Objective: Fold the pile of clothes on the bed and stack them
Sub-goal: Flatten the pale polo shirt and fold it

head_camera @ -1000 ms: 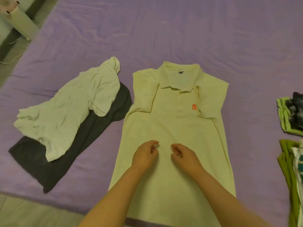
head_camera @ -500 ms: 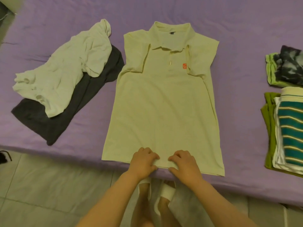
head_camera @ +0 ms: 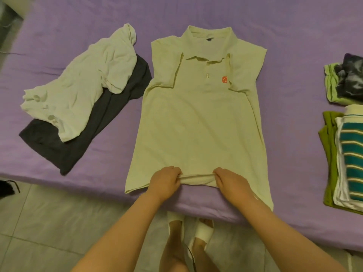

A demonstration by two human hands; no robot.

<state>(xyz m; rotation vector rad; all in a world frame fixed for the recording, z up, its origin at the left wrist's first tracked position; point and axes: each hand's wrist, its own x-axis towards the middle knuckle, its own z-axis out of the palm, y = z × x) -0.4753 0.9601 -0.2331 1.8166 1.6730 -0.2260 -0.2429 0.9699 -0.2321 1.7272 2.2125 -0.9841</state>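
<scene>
A pale yellow polo shirt (head_camera: 198, 122) with an orange chest logo lies face up on the purple bed (head_camera: 294, 26), both sleeves folded inward. My left hand (head_camera: 165, 181) and my right hand (head_camera: 229, 180) pinch the middle of its bottom hem, side by side, and hold that part of the hem lifted off the sheet near the bed's front edge. To the left a crumpled white shirt (head_camera: 78, 91) lies on a dark grey garment (head_camera: 64, 152). Folded clothes are stacked at the right: a teal striped shirt (head_camera: 351, 160) on a green one (head_camera: 328, 138).
A second small pile, a dark patterned garment (head_camera: 351, 79) on a light green one, lies at the far right. The tiled floor (head_camera: 59, 222) and my feet in white slippers (head_camera: 204, 232) show below the bed edge. A black object (head_camera: 6, 188) lies on the floor at left.
My hands moved from the shirt's middle down to its bottom hem, took hold of it, and have now raised the hem's middle section. My view tilted down toward the bed edge.
</scene>
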